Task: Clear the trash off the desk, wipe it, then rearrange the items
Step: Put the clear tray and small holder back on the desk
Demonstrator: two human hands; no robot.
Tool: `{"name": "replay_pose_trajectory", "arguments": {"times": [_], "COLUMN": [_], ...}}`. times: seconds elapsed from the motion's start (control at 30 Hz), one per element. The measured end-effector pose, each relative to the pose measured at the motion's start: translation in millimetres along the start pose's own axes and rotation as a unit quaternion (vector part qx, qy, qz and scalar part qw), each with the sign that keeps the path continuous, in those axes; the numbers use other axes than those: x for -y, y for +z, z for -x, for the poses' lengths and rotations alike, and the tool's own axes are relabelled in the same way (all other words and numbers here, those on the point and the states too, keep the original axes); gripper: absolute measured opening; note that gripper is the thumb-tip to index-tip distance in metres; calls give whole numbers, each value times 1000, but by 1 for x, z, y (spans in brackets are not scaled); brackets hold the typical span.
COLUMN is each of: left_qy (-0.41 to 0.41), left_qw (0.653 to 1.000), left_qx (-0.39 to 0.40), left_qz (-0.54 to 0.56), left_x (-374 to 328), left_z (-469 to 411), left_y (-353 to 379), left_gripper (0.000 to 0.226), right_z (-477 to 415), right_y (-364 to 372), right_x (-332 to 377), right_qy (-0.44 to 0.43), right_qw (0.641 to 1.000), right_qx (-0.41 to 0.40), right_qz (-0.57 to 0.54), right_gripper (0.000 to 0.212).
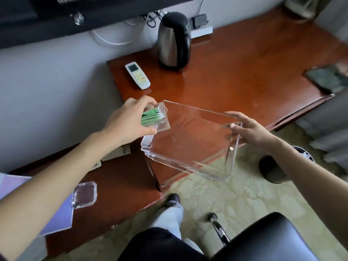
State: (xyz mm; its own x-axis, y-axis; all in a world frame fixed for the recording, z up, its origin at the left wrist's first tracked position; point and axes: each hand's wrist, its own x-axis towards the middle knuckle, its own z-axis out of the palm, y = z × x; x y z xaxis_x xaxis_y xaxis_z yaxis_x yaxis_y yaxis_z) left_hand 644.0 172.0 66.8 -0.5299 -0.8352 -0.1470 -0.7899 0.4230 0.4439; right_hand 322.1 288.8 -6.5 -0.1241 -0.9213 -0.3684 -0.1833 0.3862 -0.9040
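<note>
A clear acrylic tray is held tilted above the front edge of the reddish-brown desk. My right hand grips its right rim, thumb on the inside. My left hand holds a small clear box over the tray's left corner. Several green packets stand inside that box.
A steel and black kettle stands at the back of the desk, a white remote to its left. A small clear acrylic block and a purple sheet lie on the lower left surface. A black chair and a bin stand on the floor.
</note>
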Motion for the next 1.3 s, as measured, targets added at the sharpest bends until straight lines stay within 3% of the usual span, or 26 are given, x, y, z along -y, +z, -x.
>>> {"name": "replay_pose_trajectory", "arguments": {"times": [0.37,0.5,0.63,0.9,1.0,1.07,1.13,1.17,1.3], "left_qy": [31,-6,-61,-129,-138,-145,-154,-159,-171], "left_qw": [999,1000,998,992,990,989,988,986,983], "left_qx": [22,4,-8,-9,-8,-14,-28,-36,-56], "left_qz": [-23,-25,-24,-7,-1,3,13,20,35], "left_x": [-70,-102,-134,-180,-185,-186,-186,-186,-180], "left_z": [-146,-200,-252,-336,-359,-371,-379,-383,-392], "left_y": [18,31,40,70,84,88,88,87,85], "left_gripper": [61,63,64,68,70,71,70,69,69], "right_z": [-102,-161,-229,-363,-404,-422,-420,-410,-351], "right_y": [-133,-187,-246,-333,-337,-333,-326,-319,-275], "right_x": [9,10,26,42,35,27,22,19,-9], "right_qy": [42,42,22,32,35,2,-95,-155,-355], "right_qw": [998,993,986,957,961,974,942,913,767], "right_qx": [52,107,158,266,240,150,59,55,240], "right_qz": [-3,8,52,114,130,172,316,374,478], "right_gripper": [41,73,41,40,49,49,53,58,71]}}
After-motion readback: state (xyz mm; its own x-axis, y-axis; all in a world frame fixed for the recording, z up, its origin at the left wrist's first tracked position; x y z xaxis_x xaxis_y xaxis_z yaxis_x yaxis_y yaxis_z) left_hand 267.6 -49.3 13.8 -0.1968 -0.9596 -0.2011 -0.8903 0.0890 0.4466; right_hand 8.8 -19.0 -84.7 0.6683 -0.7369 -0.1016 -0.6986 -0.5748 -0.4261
